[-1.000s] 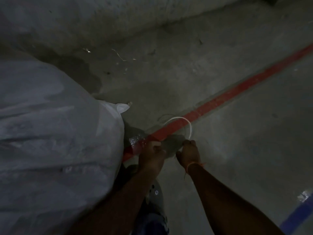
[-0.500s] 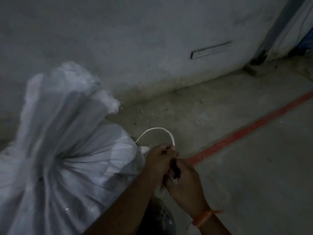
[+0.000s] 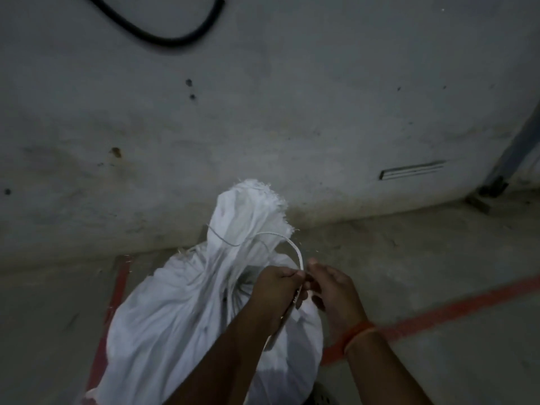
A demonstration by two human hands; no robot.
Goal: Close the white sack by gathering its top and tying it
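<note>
Sack point(image 3: 181, 311) upright on the floor point(image 3: 438, 287), close to the wall point(image 3: 263, 112), its top already gathered into a frayed tuft point(image 3: 251, 206) pointing at the far side. White strap point(image 3: 295, 249) looped round the neck just below the tuft, arching up and coming down between the two hands on the near right of the sack. Left hand point(image 3: 277, 287) closed in a fist on the strap, fingers curled tight round it. Right hand point(image 3: 336, 290) just beside, touching or nearly so, fingers bent toward the same strap; dim light and blur leave it unclear whether pinching a free end or only reaching for it. Loose tail of the strap hanging down under the left wrist. Orange band point(image 3: 358, 331) on the right wrist. Red line point(image 3: 438, 312) on the floor, running off right. Step in hand, by the look of it: tying, with the gathering done. Next move likely to call for drawing the loop snug on the neck, then crossing the ends and pulling a knot tight while keeping tension so the bunched cloth cannot slip free.
</note>
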